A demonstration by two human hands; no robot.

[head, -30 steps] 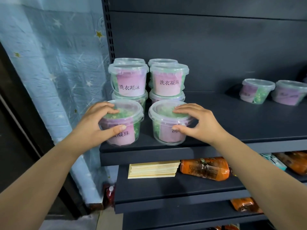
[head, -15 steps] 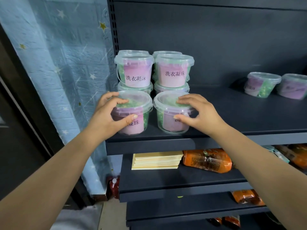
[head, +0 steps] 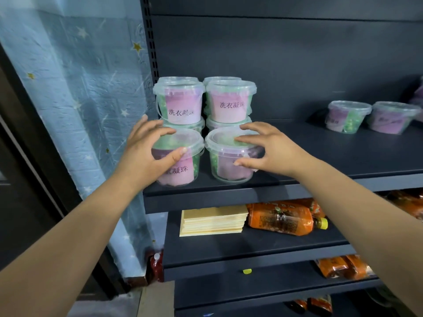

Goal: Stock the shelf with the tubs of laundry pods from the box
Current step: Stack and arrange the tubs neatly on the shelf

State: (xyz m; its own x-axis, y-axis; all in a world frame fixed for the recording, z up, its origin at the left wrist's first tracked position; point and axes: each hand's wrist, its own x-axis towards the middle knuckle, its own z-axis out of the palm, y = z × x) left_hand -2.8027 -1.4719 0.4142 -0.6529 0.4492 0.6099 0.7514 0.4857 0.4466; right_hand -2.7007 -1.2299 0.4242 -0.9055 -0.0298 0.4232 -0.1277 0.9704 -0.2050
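Note:
Two clear tubs of laundry pods with pink labels stand side by side at the front left of the dark shelf. My left hand grips the left tub, fingers over its lid and thumb on its front. My right hand grips the right tub the same way, fingers on the lid and thumb on the side. Right behind them stand two stacks of tubs, two high. Two more tubs sit far right on the same shelf. No box is in view.
The shelf below holds a stack of yellow cards and lying orange bottles. More orange packs lie lower down. A red bottle stands on the floor by the blue starry wall. The shelf's upright post rises at the left.
Both front tubs stay on the shelf with my hands still on them. My fingers have spread a little over the lids. The view has shifted slightly.

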